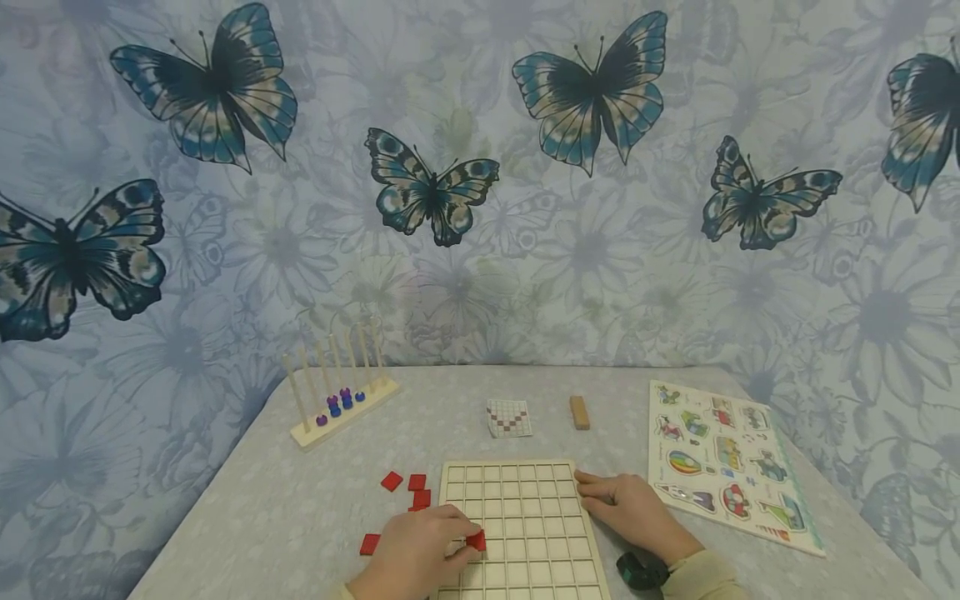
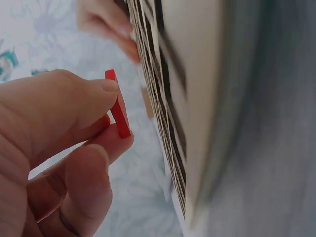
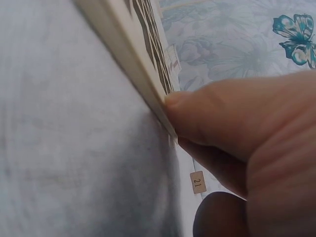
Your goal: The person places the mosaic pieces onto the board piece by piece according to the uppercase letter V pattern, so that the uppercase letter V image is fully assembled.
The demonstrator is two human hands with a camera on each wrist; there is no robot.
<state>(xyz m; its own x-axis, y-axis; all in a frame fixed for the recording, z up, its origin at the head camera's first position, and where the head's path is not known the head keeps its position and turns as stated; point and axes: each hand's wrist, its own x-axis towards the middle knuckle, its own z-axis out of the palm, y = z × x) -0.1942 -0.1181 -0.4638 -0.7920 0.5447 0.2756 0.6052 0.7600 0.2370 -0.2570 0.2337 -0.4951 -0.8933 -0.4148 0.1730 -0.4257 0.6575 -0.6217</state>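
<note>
My left hand [image 1: 420, 546] pinches a red square tile [image 2: 118, 106] between thumb and fingers, over the left part of a wooden grid board [image 1: 536, 525]. In the left wrist view the tile is seen edge-on, apart from the board. At the board's upper right edge, my right hand [image 1: 633, 512] holds the rim with thumb and fingertips; the thumb [image 3: 190, 106] meets the rim in the right wrist view. Several more red tiles [image 1: 392, 481] lie left of the board, some partly hidden by the left hand.
A small pattern card [image 1: 509, 418] and a wooden block [image 1: 579, 412] lie behind the board. A peg rack [image 1: 345, 414] with blue and purple beads stands at the back left. To the right is a picture puzzle board [image 1: 731, 467]. A dark band [image 1: 641, 572] sits by the right wrist.
</note>
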